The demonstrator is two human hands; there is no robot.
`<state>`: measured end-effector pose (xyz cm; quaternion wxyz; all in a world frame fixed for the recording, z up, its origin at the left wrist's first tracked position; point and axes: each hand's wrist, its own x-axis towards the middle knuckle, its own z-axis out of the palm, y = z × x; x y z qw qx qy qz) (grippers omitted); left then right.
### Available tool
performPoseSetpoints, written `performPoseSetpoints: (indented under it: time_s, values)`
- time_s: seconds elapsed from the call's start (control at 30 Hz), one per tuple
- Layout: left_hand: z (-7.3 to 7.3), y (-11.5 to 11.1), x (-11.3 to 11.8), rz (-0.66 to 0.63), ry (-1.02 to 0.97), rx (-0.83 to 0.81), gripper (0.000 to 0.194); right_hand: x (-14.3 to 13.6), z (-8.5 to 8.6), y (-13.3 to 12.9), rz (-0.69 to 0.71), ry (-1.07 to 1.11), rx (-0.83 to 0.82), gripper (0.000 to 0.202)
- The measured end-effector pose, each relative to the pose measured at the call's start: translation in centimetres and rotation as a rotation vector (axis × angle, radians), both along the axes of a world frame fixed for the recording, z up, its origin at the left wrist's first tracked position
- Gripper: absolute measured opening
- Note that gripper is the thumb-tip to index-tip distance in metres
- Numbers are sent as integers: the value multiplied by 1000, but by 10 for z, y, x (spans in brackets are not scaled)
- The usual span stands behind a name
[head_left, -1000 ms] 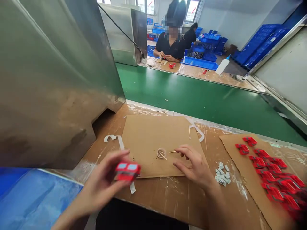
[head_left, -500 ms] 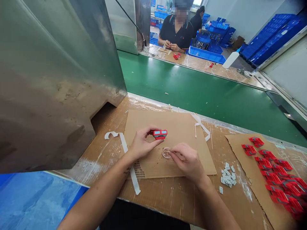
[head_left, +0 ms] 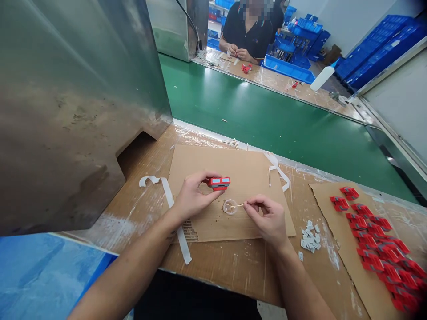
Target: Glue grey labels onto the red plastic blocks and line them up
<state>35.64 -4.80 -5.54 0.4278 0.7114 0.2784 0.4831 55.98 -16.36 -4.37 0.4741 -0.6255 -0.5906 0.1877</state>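
My left hand (head_left: 196, 193) grips a small red and grey part (head_left: 220, 182) with two pale blue windows facing me, above a cardboard sheet (head_left: 203, 160). Pinched between the thumb and fingers of my right hand (head_left: 267, 218) is a thin stick (head_left: 239, 205). Its far end dips into a small round clear dish (head_left: 230, 212) on the cardboard. To the right of my right hand lies a pile of small pale grey pieces (head_left: 311, 238).
Many red parts (head_left: 373, 231) cover another cardboard piece at the right. A metal housing (head_left: 66, 111) stands at the left. Beyond the green belt (head_left: 233, 102), a person (head_left: 250, 31) works with their hands. White tape (head_left: 176, 222) lies by my left forearm.
My right hand has moved a little right, away from the dish, so more of the stick shows. The view has shifted slightly; my left hand still holds the red part.
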Motion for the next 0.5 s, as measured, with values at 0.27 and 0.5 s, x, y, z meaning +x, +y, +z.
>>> performPoseSetpoints:
  time_s: [0.27, 0.5]
  values:
    - [3, -4, 0, 0, 27, 61, 20, -1, 37, 1, -38, 189, 226, 7]
    - [8, -13, 1, -30, 34, 152, 20, -26, 36, 6, -91, 276, 324, 9]
